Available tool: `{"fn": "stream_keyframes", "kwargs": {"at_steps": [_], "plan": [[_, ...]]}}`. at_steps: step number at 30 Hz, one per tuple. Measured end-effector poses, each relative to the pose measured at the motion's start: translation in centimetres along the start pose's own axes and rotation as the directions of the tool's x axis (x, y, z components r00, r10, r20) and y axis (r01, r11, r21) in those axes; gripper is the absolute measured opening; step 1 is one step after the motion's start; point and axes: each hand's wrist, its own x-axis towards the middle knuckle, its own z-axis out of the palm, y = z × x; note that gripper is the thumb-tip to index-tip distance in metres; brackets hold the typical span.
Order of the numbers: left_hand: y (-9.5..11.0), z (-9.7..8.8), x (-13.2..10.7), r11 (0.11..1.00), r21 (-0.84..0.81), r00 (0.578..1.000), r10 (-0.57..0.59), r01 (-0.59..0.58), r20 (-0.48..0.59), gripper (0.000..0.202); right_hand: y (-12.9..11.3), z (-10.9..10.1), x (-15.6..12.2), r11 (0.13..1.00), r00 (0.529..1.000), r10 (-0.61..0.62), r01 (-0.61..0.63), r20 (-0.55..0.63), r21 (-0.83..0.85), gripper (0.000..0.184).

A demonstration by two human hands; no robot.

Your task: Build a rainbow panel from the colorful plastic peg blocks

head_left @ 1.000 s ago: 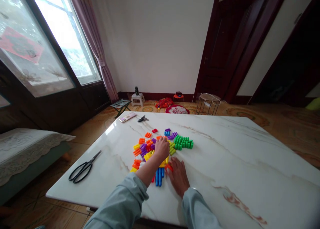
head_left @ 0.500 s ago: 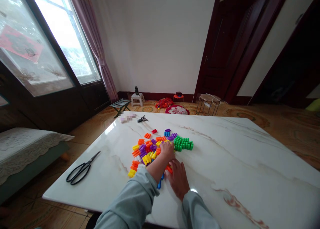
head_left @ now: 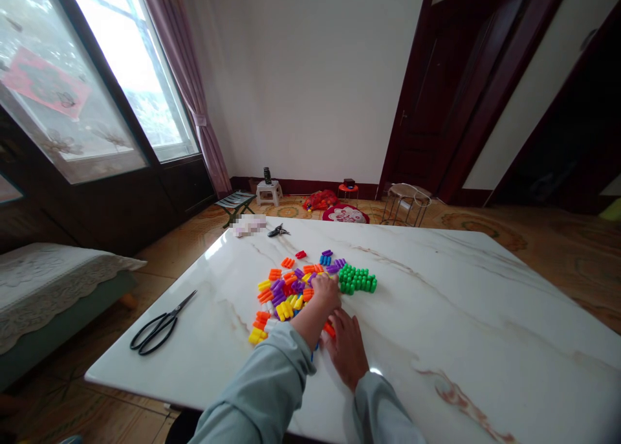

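Observation:
Small plastic building blocks (head_left: 285,309) in yellow, orange, purple, white and blue lie in a loose pile on the table. My left hand (head_left: 326,290) reaches over the pile's right side, its fingers curled down among the pieces; whatever they grip is hidden. Right beside it sits a joined group of green blocks (head_left: 358,279). My right hand (head_left: 347,348) rests on the tabletop just nearer to me, fingers extended and slightly apart, next to an orange-red block (head_left: 330,329). My left forearm covers part of the pile.
The white marbled table (head_left: 436,301) bears black-handled scissors (head_left: 158,331) on the left and pliers (head_left: 278,231) near the far edge, by a blurred pinkish item (head_left: 248,225). Beyond stand a folding stool (head_left: 236,201), a white stool (head_left: 268,191) and a round wire-legged stool (head_left: 406,198).
The view has shifted slightly. My left forearm has moved a little right, covering more of the blue blocks near me. Both hands stay at nearly the same places.

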Motion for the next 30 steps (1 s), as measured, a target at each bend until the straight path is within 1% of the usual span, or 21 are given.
{"fn": "stream_keyframes", "kwargs": {"at_steps": [6,11,15,19,22,24,27,30], "plan": [[0.0,-0.2,0.2,1.000,0.005,1.000,0.003,-0.003,0.020,0.071,0.1,0.1,0.0,1.000,1.000,-0.006,0.006,-0.009,0.000,0.036],[-0.3,0.1,-0.1,0.999,-0.042,1.000,0.010,-0.010,0.000,0.067,-0.1,-0.1,0.1,1.000,1.000,0.010,-0.010,0.010,0.012,0.035],[-0.6,0.2,-0.5,0.992,-0.120,0.999,0.024,-0.028,-0.040,0.064,-0.2,-0.4,0.2,0.999,0.999,0.024,-0.025,0.036,0.028,0.035],[-1.4,0.7,-0.7,0.962,-0.260,0.993,0.060,-0.086,-0.105,0.059,-0.4,-0.8,0.3,0.999,0.997,0.038,-0.040,0.066,0.037,0.035],[-2.3,1.0,-0.7,0.907,-0.397,0.982,0.077,-0.141,-0.173,0.053,-0.5,-1.1,0.4,0.999,0.996,0.037,-0.040,0.085,0.035,0.034],[-3.0,1.2,-0.7,0.851,-0.498,0.971,0.053,-0.166,-0.233,0.045,-0.5,-1.2,0.4,0.999,0.995,0.034,-0.037,0.094,0.031,0.033],[-3.8,1.2,-1.1,0.734,-0.655,0.950,-0.043,-0.181,-0.310,0.036,-0.3,-0.9,0.3,0.999,0.995,0.037,-0.040,0.088,0.032,0.033],[-3.9,1.3,-2.1,0.595,-0.785,0.940,-0.138,-0.174,-0.313,0.032,0.2,0.0,0.0,0.996,0.998,0.049,-0.052,0.051,0.069,0.035]]}}
